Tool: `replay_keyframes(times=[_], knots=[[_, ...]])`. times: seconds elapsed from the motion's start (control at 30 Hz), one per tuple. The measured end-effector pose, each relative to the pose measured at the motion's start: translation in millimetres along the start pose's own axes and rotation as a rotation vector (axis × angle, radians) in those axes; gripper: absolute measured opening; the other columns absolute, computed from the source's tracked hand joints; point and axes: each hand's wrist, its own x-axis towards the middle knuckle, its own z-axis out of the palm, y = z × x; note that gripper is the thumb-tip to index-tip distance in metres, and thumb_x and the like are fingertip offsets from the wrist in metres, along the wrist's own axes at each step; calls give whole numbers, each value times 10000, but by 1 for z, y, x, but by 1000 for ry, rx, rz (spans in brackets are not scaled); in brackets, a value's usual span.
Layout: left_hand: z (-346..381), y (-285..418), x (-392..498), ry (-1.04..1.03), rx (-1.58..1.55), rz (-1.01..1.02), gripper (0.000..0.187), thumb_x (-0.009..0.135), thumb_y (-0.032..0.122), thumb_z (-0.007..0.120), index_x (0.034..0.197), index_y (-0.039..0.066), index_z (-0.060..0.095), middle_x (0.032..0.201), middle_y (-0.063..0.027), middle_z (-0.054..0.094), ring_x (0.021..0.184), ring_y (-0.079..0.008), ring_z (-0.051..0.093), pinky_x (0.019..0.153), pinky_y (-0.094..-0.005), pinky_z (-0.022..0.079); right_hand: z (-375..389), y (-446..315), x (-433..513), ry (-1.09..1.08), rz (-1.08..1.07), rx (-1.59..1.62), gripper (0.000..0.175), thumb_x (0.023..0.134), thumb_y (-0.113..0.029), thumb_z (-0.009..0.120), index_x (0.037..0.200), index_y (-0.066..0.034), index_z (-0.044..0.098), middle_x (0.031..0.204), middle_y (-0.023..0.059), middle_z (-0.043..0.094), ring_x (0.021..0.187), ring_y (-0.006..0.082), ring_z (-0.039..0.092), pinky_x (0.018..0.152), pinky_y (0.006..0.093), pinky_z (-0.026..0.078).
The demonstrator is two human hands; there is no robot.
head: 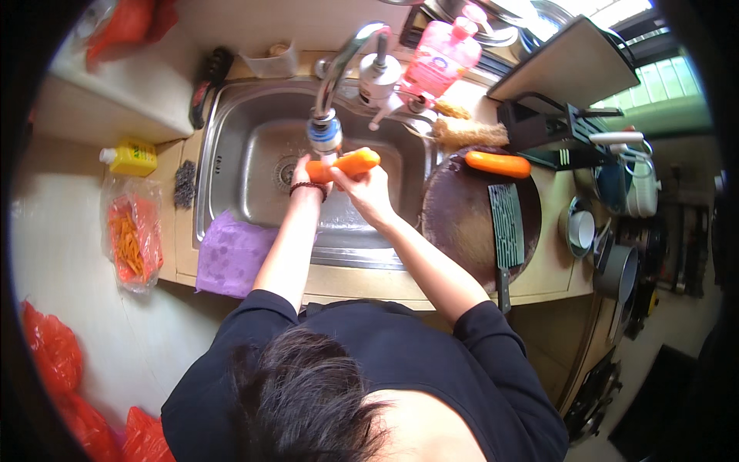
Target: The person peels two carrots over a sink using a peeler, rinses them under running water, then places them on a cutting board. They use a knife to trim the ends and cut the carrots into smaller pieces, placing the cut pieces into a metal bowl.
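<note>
Over the steel sink basin (260,213), both my hands hold a smooth orange carrot (359,161) beneath the faucet (325,130). My left hand (301,172) grips its left end, with a dark beaded bracelet at the wrist. My right hand (369,187) holds the other end from below, fingers and thumb against it. Water appears to run from the blue-and-white spout filter onto the carrot. To the right, a second carrot (497,164) lies at the far edge of a round chopping board (456,213). A cleaver (507,231) with a patterned blade rests there, handle over the counter edge.
A purple cloth (231,254) drapes over the sink's near left rim. Further left are a scouring pad (185,183), a yellow bottle (135,157) and a plastic bag (135,242) of orange strips. Behind the sink stands a pink pump bottle (441,58); a black rack (548,130) stands right.
</note>
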Motion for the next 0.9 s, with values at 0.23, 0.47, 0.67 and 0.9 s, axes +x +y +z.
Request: replay_keyframes(times=[0.23, 0.47, 0.67, 0.9], knots=[[-18, -6, 14, 19, 181, -11, 149, 791, 154, 621, 844, 33, 553, 836, -113, 610, 737, -266, 601, 727, -381, 519, -4, 20, 35, -450, 204, -63, 424, 650, -136, 747, 1026, -40, 575, 929, 65, 616, 897, 177, 581, 840, 303, 451], [-21, -20, -17, -194, 350, 284, 201, 706, 23, 648, 845, 15, 504, 667, -67, 545, 550, -197, 561, 547, -315, 505, -56, 16, 77, 107, 587, 34, 931, 712, -99, 679, 1418, -12, 78, 1166, 117, 513, 895, 223, 573, 703, 347, 504], [-25, -17, -42, -411, 401, 260, 310, 737, 14, 658, 967, 34, 451, 727, -75, 556, 608, -202, 583, 595, -331, 518, -57, 10, 112, 63, 671, 467, 420, 752, -44, 535, 1151, -26, 407, 1139, 149, 517, 970, 308, 521, 850, 490, 427], [-32, -3, -59, -476, 453, 176, 319, 818, 38, 626, 1061, 40, 419, 927, -92, 539, 809, -200, 592, 738, -348, 522, -62, -13, 95, 55, 620, 584, 536, 734, -28, 513, 1245, -20, 349, 1109, 153, 520, 836, 253, 534, 775, 427, 454]])
